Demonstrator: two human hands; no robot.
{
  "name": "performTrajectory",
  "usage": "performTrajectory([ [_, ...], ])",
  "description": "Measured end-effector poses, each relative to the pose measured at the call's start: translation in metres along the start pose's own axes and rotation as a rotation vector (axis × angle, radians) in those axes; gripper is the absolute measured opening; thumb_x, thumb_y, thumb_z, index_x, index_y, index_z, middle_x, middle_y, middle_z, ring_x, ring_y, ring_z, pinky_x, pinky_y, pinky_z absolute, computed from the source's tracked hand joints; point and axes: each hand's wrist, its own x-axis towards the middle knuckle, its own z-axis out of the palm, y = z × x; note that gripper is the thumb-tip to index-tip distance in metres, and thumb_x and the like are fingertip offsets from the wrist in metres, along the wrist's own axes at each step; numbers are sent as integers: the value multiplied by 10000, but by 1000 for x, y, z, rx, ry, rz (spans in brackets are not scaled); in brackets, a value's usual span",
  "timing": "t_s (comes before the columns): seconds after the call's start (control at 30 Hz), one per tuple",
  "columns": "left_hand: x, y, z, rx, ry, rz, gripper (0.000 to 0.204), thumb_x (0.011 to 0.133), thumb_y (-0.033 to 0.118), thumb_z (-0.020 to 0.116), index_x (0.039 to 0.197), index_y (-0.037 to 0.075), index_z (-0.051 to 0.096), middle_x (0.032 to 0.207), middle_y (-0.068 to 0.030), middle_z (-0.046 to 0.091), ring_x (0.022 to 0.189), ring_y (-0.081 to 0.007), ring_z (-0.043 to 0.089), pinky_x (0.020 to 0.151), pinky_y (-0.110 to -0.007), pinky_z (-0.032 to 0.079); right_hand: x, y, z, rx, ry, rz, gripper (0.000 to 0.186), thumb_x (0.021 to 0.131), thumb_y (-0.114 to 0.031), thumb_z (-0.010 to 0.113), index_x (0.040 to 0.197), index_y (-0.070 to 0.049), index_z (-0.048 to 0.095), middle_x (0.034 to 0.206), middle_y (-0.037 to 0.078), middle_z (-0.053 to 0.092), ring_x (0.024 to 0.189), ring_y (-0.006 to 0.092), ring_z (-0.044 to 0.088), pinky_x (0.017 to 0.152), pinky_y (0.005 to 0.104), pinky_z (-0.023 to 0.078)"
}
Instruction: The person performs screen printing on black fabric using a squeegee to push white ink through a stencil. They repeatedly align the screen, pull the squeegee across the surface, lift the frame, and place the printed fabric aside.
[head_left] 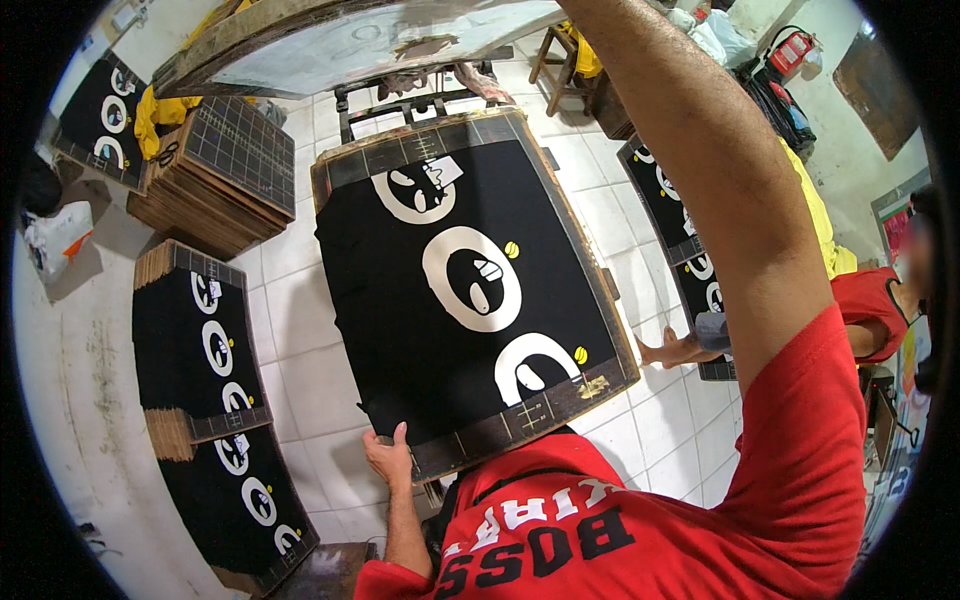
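Note:
A black cloth panel [375, 300] printed with cream rings, dark and white shapes and small yellow marks lies on a wooden board [480, 437] with a dark gridded border. At the board's near left corner is my left hand [390, 458], its thumb raised along the edge and its fingers closed round the side, partly hidden. My right arm reaches far up across the picture; its hand is beyond the top edge, out of sight. Above the board's far end, a large wood-framed printing screen [300, 65] is raised at a tilt.
Stacked boards [215, 180] stand at left, with a printed black panel [180, 340] on another stack nearer me. Yellow cloth [150, 125] hangs beside them. At right are more printed panels [660, 200], a seated person in red [875, 310], a stool [560, 75] and a fire extinguisher [790, 50].

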Motion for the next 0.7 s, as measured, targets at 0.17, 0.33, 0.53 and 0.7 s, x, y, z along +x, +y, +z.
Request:
performTrajectory([
  [0.17,2,8,-5,38,-11,-51,625,736,363,925,1101,-30,605,978,-217,670,923,-415,646,864,-479,506,5,-3,-5,-1,26,16,416,911,-380,634,1266,-170,694,1236,149,727,1190,345,672,1015,455,515],
  [0.33,11,2,0,21,-42,-74,679,728,378,924,1136,-15,550,1065,-223,637,1025,-420,624,923,-484,485,9,-9,-9,23,42,-4,415,917,-392,640,1253,-155,696,1221,156,730,1184,347,673,1007,453,519],
  [0.53,25,-5,6,232,-126,-49,718,739,435,902,1167,-17,543,1124,-240,626,1109,-434,596,965,-512,476,5,-8,-14,37,21,-19,348,933,-374,624,1156,-118,699,1167,183,733,1087,367,702,919,470,542],
  [0.7,53,77,-25,411,-57,163,796,808,484,831,1322,-46,533,1204,-270,604,1166,-445,575,997,-532,460,-55,16,12,-87,106,-87,441,872,-383,721,1260,-175,696,1184,121,711,1105,332,691,923,477,552],
])
